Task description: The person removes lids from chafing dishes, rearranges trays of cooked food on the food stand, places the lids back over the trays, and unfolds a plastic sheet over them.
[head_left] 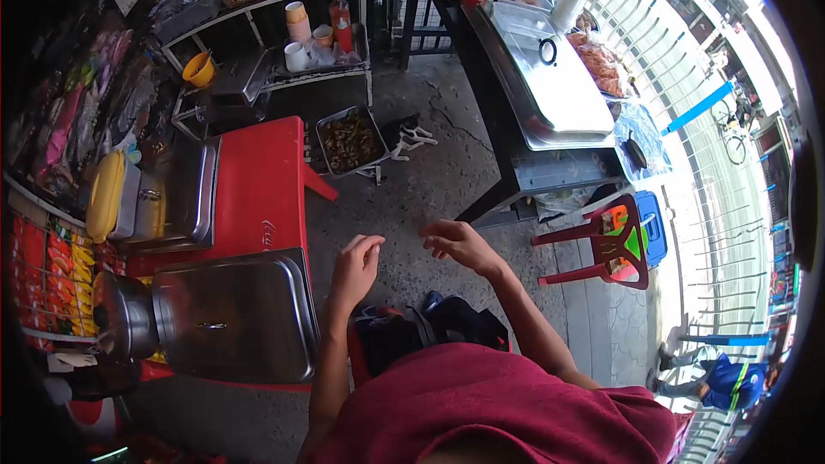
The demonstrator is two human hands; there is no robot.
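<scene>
My left hand [355, 271] is in mid-air beside the red table [258, 176], with its fingers loosely bent and nothing visible in them. To its right, across a gap, my right hand [465, 246] hovers over the concrete floor, fingers curled a little but apart, also without anything visible in it. Nearest to the left hand is a lidded stainless steel food tray [236, 314] on the table. A black bag or cloth [447, 322] lies below the hands, in front of my red shirt; its kind is unclear.
A metal tray of brown food pieces [351, 142] sits low ahead, beside a black-and-white animal [408, 136]. On the right stand a dark table with a large lidded tray [550, 69] and a red plastic stool [614, 241]. Cups [297, 21] stand on the rack. A person [730, 382] is outside.
</scene>
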